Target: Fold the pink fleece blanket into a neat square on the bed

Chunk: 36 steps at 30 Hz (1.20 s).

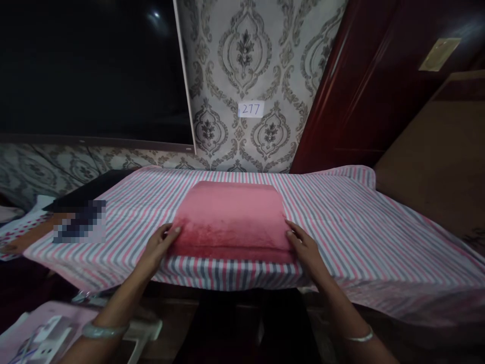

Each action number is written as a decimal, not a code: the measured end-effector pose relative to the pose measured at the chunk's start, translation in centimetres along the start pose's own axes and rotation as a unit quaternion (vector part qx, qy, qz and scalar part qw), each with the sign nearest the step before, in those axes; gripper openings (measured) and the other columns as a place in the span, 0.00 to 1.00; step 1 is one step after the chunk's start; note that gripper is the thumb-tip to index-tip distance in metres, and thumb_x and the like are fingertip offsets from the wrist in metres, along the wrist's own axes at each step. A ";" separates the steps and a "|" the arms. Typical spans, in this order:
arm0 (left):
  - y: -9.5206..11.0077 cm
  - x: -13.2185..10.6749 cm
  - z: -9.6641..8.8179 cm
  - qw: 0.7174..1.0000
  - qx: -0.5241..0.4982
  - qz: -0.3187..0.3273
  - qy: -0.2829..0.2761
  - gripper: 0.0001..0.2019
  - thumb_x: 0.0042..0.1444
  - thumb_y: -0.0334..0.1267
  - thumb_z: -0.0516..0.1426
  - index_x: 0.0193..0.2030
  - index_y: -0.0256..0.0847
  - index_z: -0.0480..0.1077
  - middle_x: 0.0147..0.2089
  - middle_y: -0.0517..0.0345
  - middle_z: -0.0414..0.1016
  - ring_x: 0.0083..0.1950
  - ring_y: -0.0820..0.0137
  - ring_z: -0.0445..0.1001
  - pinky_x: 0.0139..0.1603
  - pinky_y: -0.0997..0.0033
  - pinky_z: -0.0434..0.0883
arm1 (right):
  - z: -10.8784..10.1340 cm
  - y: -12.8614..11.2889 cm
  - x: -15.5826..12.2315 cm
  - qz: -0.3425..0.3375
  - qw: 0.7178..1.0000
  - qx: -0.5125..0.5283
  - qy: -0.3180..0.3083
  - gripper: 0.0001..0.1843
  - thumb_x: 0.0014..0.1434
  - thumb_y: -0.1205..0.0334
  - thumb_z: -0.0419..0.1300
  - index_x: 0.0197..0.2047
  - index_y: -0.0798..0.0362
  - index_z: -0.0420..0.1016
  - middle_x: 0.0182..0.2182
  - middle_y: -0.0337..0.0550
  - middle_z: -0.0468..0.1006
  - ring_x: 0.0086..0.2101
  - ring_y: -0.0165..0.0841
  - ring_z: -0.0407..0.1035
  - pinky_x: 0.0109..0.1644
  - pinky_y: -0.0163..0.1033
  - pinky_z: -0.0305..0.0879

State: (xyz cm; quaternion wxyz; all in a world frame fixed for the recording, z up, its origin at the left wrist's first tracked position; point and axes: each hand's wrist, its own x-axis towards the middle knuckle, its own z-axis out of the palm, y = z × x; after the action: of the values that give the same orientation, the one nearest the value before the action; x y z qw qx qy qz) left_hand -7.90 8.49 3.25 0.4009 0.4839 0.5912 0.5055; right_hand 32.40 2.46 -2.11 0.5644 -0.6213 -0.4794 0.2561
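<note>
A folded pink plush cloth (233, 212) lies flat near the front edge of a table spread with a striped cover (341, 227). Its front part is a deeper red, and a fold line runs along the near side. At the left edge my left hand (161, 242) grips the cloth, thumb towards its top and fingers curled at the side. Gripping the opposite edge, my right hand (303, 245) has its thumb and fingers at the cloth's right side. Some fingertips are partly hidden. Each wrist wears a bangle.
A large dark screen (91, 71) fills the upper left, beside patterned wallpaper (242, 50) with a paper marked 277 (251, 109). A dark red door (364, 76) and a brown panel (435, 156) stand right. A pink surface (56, 318) with small items is lower left.
</note>
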 end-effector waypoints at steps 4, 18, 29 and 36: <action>-1.4 -0.5 0.5 0.999 0.033 0.037 -0.014 0.33 0.39 0.66 0.64 0.43 0.40 0.74 0.40 0.56 0.78 0.43 0.60 0.74 0.44 0.67 0.71 | 0.7 0.5 -2.5 -0.001 0.999 0.025 0.035 0.33 0.54 0.39 0.63 0.56 0.52 0.76 0.54 0.51 0.78 0.51 0.45 0.71 0.58 0.51 0.64; -2.4 1.4 1.0 0.962 0.242 0.128 0.019 0.24 0.53 0.62 0.46 0.31 0.43 0.67 0.33 0.54 0.73 0.38 0.61 0.72 0.43 0.62 0.69 | 0.7 -0.5 -2.2 -0.017 0.994 -0.011 0.104 0.26 0.47 0.36 0.63 0.33 0.53 0.78 0.36 0.46 0.76 0.39 0.40 0.70 0.44 0.44 0.67; 1.7 1.8 2.5 0.848 0.394 0.352 0.031 0.34 0.64 0.52 0.43 0.65 0.26 0.62 0.70 0.31 0.61 0.73 0.50 0.56 0.71 0.46 0.56 | 2.2 -3.0 -1.8 -0.248 0.943 -0.197 0.105 0.27 0.66 0.44 0.50 0.60 0.51 0.70 0.60 0.56 0.69 0.61 0.46 0.61 0.63 0.58 0.59; 2.3 0.5 8.1 0.746 0.575 0.334 -0.042 0.38 0.64 0.58 0.47 0.73 0.32 0.55 0.76 0.34 0.47 0.77 0.42 0.43 0.71 0.32 0.45 | 7.4 -6.8 1.4 -0.247 0.840 -0.463 -0.139 0.33 0.67 0.42 0.51 0.72 0.43 0.58 0.73 0.47 0.52 0.70 0.56 0.42 0.68 0.70 0.41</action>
State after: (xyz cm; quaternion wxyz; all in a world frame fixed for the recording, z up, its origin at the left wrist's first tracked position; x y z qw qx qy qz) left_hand 0.20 10.71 4.19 -0.1229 0.8098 0.5534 0.1511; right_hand 24.54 6.42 2.89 0.1824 -0.6293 -0.7531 -0.0598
